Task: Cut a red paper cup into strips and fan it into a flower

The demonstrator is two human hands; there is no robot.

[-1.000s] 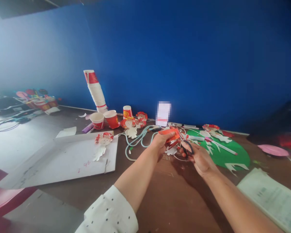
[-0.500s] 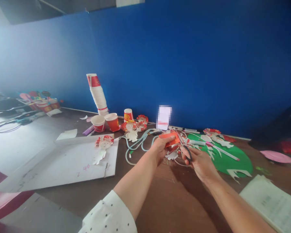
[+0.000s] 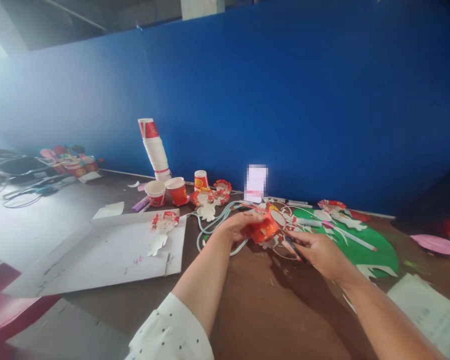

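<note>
My left hand (image 3: 243, 225) is closed on a red paper cup (image 3: 263, 230), held tilted just above the table with its bright red side facing me. A pale round part shows at the cup's right end. In my right hand (image 3: 315, 250) are black-handled scissors (image 3: 295, 249), close to the cup's right side; their blades are mostly hidden. Behind both hands lie white cut-paper scraps and a looped cable (image 3: 219, 220). A green sheet (image 3: 375, 250) with markers and paper cutouts on it lies beyond my right hand.
A leaning cup stack (image 3: 156, 152) rises near the blue partition (image 3: 303, 100). Several red paper cups (image 3: 177, 192) stand beside it. On the left is a white board (image 3: 97, 260) bearing a paper doll (image 3: 164, 225). An open notebook (image 3: 427, 310) lies at the right.
The red cup has turned, showing more of its side, and my left hand has shifted slightly left. My right hand has moved a little right and down with the scissors.
</note>
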